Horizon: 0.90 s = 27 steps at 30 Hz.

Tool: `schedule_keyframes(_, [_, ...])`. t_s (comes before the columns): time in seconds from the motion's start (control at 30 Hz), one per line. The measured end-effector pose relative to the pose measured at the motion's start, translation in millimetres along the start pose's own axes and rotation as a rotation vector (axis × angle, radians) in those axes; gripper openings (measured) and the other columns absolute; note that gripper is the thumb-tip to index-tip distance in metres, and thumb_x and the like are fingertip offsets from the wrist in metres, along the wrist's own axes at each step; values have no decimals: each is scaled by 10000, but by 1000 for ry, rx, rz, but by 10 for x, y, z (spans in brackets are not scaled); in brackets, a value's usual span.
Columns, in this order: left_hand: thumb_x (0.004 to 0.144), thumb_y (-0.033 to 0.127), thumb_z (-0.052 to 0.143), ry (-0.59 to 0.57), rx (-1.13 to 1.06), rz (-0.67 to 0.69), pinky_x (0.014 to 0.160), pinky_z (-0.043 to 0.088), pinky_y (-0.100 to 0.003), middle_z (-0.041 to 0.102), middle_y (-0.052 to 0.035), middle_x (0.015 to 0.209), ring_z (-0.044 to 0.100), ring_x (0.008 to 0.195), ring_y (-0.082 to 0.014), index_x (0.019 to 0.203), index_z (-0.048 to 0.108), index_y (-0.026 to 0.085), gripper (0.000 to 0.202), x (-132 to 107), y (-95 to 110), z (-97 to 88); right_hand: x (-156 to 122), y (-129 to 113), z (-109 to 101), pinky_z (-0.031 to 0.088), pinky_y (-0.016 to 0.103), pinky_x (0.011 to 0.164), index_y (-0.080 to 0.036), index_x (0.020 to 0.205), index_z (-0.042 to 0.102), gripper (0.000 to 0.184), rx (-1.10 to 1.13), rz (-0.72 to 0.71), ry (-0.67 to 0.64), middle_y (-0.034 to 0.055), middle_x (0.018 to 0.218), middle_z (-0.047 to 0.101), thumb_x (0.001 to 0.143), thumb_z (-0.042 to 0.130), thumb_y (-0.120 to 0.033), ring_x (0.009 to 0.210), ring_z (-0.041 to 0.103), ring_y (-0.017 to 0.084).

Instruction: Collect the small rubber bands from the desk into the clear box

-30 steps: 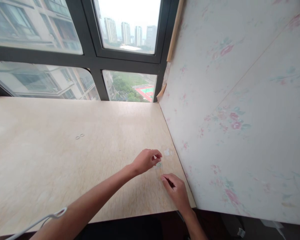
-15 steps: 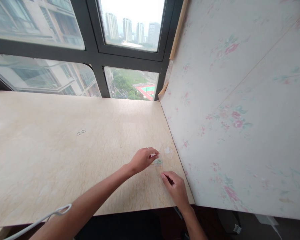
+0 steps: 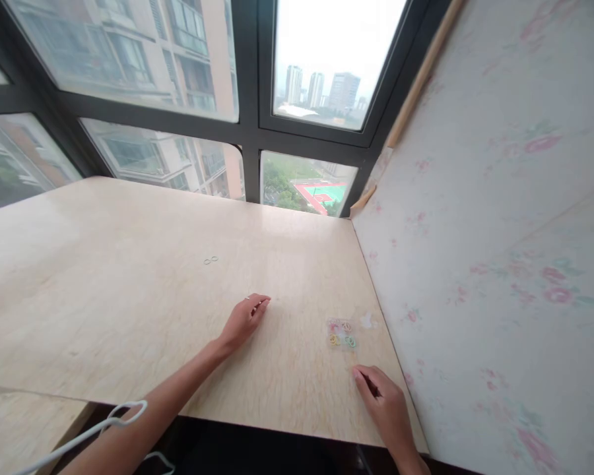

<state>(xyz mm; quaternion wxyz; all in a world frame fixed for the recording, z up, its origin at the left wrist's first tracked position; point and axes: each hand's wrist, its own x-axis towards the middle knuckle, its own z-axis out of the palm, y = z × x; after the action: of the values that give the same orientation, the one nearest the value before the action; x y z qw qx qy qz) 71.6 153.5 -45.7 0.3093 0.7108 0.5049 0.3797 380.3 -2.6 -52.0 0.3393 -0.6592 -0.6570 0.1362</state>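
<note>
Over the tabletop, my left hand has thumb and fingers pinched together. Whatever sits between the fingertips is too small to make out. A clear box with compartments lies to its right, holding small pink, yellow and green bands. Just below that box, at the table's near right side, my right hand rests with fingers curled in and thumb against them; nothing shows in it. Farther back on the left, two small greenish bands lie side by side.
A transparent lid or wrapper with a white mark lies between the box and the floral wall. Dark window frames border the table's far edge. A white cable loops by my left forearm.
My left hand has moved left, away from the box, leaving its bands in full sight. My right hand keeps its curled pose near the box. The camera view has turned left.
</note>
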Motion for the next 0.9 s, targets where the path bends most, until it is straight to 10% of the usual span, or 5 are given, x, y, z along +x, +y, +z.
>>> schedule_keyframes(0.2, [868,344,483,138,-21,-41,687,441,-290,682,-55,834,592,732,-187,816,661,203,233,-76,-200,-335,-48,-20,73,563,259,608,-213,795,725,347,41,43,41,59,784,741,870,543,-498,691,698,209])
schedule_keyframes(0.37, [824,385,524,208,-151,-166,632,429,-279,641,-27,699,567,657,-177,755,654,196,239,-62,-306,-435,174,-642,362,519,234,554,-201,808,724,278,211,-69,-98,38,699,705,888,555,-407,578,641,166])
schedule_keyframes(0.63, [829,417,509,289,-474,-244,550,435,-250,590,-6,663,549,587,-145,750,596,183,262,-66,-366,-484,1226,-1918,1082,463,245,584,-188,793,694,277,359,-388,-309,21,692,678,918,512,-355,591,566,131])
schedule_keyframes(0.9, [857,361,440,355,-630,-227,503,415,-243,551,10,644,515,530,-122,691,474,206,230,-19,-444,-479,2339,-2437,2029,477,263,794,-162,1161,605,285,-153,-491,-489,52,980,691,897,516,-223,848,624,151])
